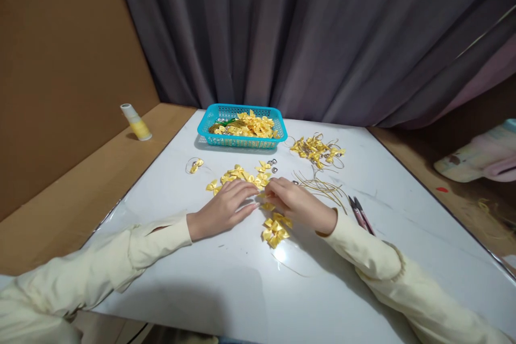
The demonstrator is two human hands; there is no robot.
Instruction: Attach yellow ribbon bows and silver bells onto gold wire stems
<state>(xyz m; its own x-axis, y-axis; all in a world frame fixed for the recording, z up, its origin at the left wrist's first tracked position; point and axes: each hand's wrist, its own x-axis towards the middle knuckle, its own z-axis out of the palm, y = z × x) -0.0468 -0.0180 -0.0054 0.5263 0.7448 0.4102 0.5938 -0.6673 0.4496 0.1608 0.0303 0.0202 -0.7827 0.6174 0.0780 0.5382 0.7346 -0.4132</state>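
My left hand (228, 208) lies over the table with fingers stretched and thumb apart, its fingertips at the near edge of a pile of yellow ribbon bows (237, 173). Facing it, my right hand (293, 202) has its fingers curled together; whether anything is between them is hidden. Just below, between the hands, sits a small group of yellow bows (276, 230). Small silver beads (274, 170) rest behind the right hand. Loose gold cords (324, 187) fan out to its right. A single cord (288, 265) lies on the near tabletop.
A blue basket (242, 142) of bows and cords stands at the back. Right of it is a heap of bows with cords (316, 149); one corded bow (196, 165) lies left. Two slim dark-tipped tools (362, 216) lie right. A yellow-white tube (136, 122) stands on the left ledge.
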